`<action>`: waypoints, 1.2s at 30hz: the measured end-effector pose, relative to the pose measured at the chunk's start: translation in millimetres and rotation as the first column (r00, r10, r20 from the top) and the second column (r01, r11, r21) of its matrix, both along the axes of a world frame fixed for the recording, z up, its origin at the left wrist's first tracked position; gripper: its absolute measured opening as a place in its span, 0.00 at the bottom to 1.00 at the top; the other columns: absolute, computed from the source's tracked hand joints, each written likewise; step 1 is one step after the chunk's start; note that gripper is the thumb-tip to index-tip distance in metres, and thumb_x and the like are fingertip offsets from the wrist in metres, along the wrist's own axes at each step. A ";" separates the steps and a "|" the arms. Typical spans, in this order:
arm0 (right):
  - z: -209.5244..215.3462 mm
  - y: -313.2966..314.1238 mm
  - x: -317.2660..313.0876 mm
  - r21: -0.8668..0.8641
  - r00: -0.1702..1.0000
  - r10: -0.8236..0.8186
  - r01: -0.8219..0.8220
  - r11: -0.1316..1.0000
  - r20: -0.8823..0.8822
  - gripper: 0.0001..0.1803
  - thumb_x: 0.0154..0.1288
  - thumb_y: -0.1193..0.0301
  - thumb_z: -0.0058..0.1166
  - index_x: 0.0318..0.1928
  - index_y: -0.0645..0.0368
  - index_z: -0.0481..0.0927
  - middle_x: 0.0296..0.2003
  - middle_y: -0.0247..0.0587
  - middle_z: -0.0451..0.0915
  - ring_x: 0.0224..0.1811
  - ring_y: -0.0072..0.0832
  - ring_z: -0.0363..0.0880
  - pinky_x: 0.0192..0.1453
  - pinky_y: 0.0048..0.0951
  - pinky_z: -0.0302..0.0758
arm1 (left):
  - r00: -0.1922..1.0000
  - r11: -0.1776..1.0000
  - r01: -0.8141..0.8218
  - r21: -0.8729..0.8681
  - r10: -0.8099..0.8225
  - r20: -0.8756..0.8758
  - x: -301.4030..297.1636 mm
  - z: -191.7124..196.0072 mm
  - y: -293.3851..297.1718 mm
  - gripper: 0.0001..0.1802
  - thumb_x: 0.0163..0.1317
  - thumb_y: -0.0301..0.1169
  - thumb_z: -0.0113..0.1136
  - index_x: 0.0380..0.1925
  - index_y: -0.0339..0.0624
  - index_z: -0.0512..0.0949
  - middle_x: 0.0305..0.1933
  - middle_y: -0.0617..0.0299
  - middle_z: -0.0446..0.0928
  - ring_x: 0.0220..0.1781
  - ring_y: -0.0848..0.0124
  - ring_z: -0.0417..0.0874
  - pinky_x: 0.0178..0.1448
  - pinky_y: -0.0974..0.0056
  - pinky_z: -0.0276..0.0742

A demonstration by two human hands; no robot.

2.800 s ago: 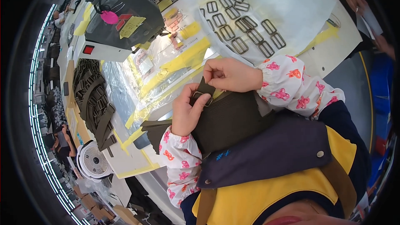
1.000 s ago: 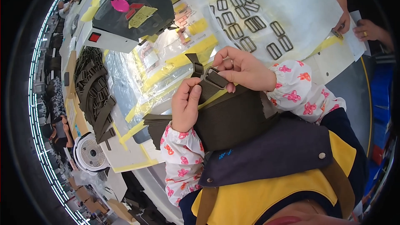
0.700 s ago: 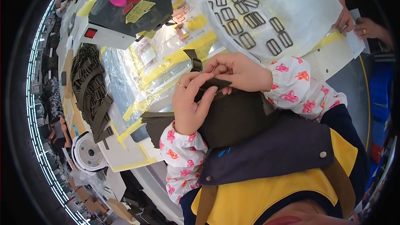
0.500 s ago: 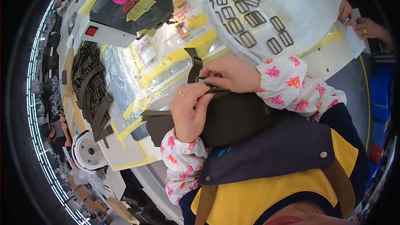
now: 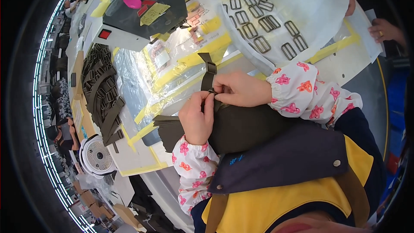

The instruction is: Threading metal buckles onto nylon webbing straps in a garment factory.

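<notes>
A dark olive webbing strap (image 5: 208,80) stands up between my hands, with a rectangular slide buckle (image 5: 211,67) threaded on it near its upper end. My left hand (image 5: 196,118) is closed, thumb and forefinger pinching the strap low down. From the other side my right hand (image 5: 243,89) pinches the same strap, its fingertips almost touching the left ones. A second small dark piece shows at the fingertips, mostly hidden by them. Beneath my hands lies a stack of dark olive webbing (image 5: 168,131), its layered ends fanned out at the left.
Several loose slide buckles (image 5: 269,23) lie on a white sheet (image 5: 310,4) at the far right. A heap of buckled straps (image 5: 101,90) sits at the left, near a white fan (image 5: 98,155). A dark machine (image 5: 146,6) stands far left. Another person's hand (image 5: 386,32) is at the right.
My hands have drawn together, and my right hand has turned to pinch lower on the strap. The flat strap piece held across my fingertips no longer shows. The whole view has shifted slightly.
</notes>
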State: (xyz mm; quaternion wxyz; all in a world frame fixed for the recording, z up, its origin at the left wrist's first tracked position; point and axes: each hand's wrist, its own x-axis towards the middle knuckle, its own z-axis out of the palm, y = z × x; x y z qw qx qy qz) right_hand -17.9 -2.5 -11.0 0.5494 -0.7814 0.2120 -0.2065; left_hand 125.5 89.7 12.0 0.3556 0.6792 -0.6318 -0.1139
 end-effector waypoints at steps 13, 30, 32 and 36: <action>28.8 -30.6 -46.3 0.317 0.988 -0.099 0.057 0.947 0.120 0.05 0.59 0.76 0.50 0.36 0.62 0.70 0.25 0.28 0.70 0.25 0.13 0.66 0.26 0.19 0.67 | 0.952 0.914 0.228 0.335 -0.136 -0.276 5.2 -5.6 -8.2 0.17 0.52 0.25 0.60 0.43 0.36 0.72 0.31 0.56 0.74 0.24 0.71 0.74 0.31 0.71 0.70; -23.5 -122.4 -120.4 -0.687 0.711 -0.687 0.423 0.591 -0.153 0.08 0.54 0.70 0.51 0.30 0.64 0.73 0.28 0.45 0.75 0.30 0.41 0.74 0.34 0.37 0.70 | 0.874 0.827 0.481 0.289 -0.479 -0.084 -22.4 -6.8 -38.3 0.10 0.54 0.32 0.58 0.33 0.38 0.76 0.30 0.54 0.75 0.31 0.55 0.77 0.35 0.61 0.73; -12.2 -119.1 -122.2 -0.711 0.693 -0.708 0.428 0.558 -0.139 0.07 0.55 0.72 0.51 0.32 0.64 0.73 0.27 0.43 0.76 0.27 0.36 0.75 0.33 0.32 0.70 | 0.869 0.813 0.495 0.306 -0.460 -0.182 -18.1 -10.4 -41.6 0.08 0.55 0.30 0.56 0.33 0.37 0.76 0.29 0.53 0.74 0.31 0.55 0.77 0.35 0.59 0.72; 12.8 -87.2 -107.3 0.123 0.899 -0.427 0.437 0.891 -0.099 0.09 0.59 0.73 0.51 0.37 0.66 0.75 0.27 0.35 0.77 0.26 0.19 0.73 0.31 0.20 0.70 | 0.900 0.858 0.436 0.273 -0.415 -0.132 -16.2 -17.6 -35.2 0.08 0.55 0.28 0.54 0.34 0.38 0.76 0.28 0.52 0.74 0.31 0.54 0.77 0.35 0.58 0.72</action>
